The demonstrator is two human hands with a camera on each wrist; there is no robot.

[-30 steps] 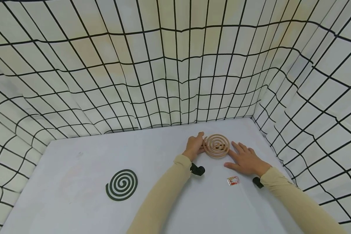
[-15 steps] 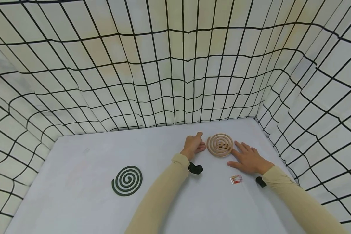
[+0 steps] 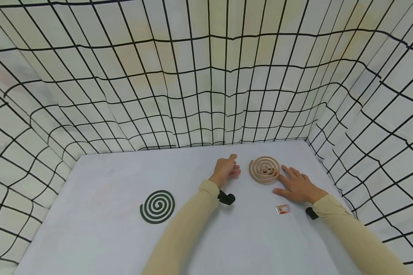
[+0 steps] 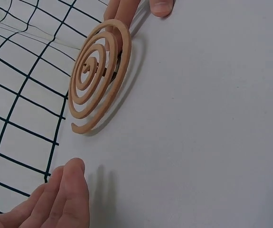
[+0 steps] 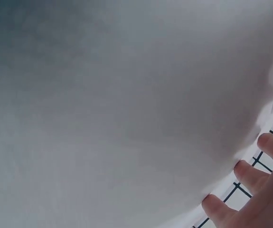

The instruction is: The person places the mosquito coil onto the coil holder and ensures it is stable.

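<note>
A tan mosquito coil [image 3: 264, 170] lies near the back right of the white table. In the left wrist view the coil [image 4: 98, 76] sits raised off the surface, with a dark thin support partly showing through its rings. My left hand [image 3: 225, 169] is just left of it, fingers extended and apart from the coil, holding nothing. On the other side, my right hand [image 3: 297, 186] is spread palm down, its index fingertip right at the coil's right edge. Only some fingertips [image 5: 250, 175] of the right hand show in the right wrist view, low at the right.
A dark green mosquito coil [image 3: 157, 207] lies flat on the left part of the table. In front of the right hand is a small red-and-white packet [image 3: 283, 209]. Black netting [image 3: 206, 103] over white cloth walls the back and sides.
My left hand has drawn away leftward from the tan coil, leaving a gap. The right hand keeps its place at the coil's edge. The head view has shifted slightly.
</note>
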